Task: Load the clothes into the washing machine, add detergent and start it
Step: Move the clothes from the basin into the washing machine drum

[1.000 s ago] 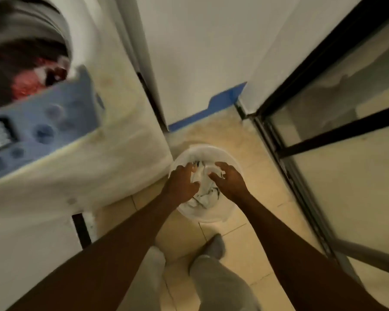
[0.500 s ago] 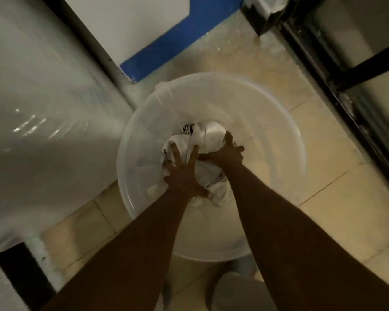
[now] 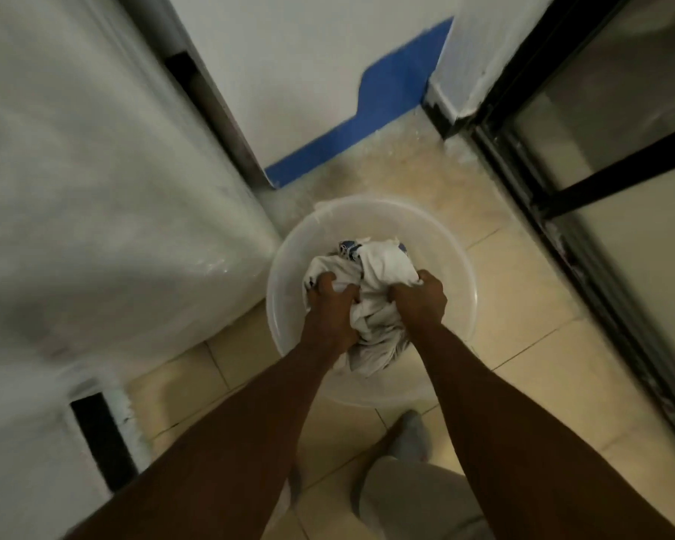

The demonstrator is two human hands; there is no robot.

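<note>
A clear plastic basin (image 3: pixel 458 267) stands on the tiled floor beside the white washing machine (image 3: pixel 106 212), whose side fills the left of the view. Inside the basin lies a bundle of white clothes (image 3: pixel 380 267) with some dark blue print at the top. My left hand (image 3: pixel 330 309) grips the left side of the bundle with fingers closed into the cloth. My right hand (image 3: pixel 419 300) is clenched on the bundle's right side. The machine's drum and control panel are out of view.
A black-framed glass door (image 3: pixel 608 181) runs along the right. A white wall with a blue skirting (image 3: pixel 351 142) stands behind the basin. My leg and socked foot (image 3: pixel 410 434) are on the tiles just in front of the basin.
My hands have gone from spread on the clothes to clenched around them, gathering the bundle. The view has pulled back a little from the basin.
</note>
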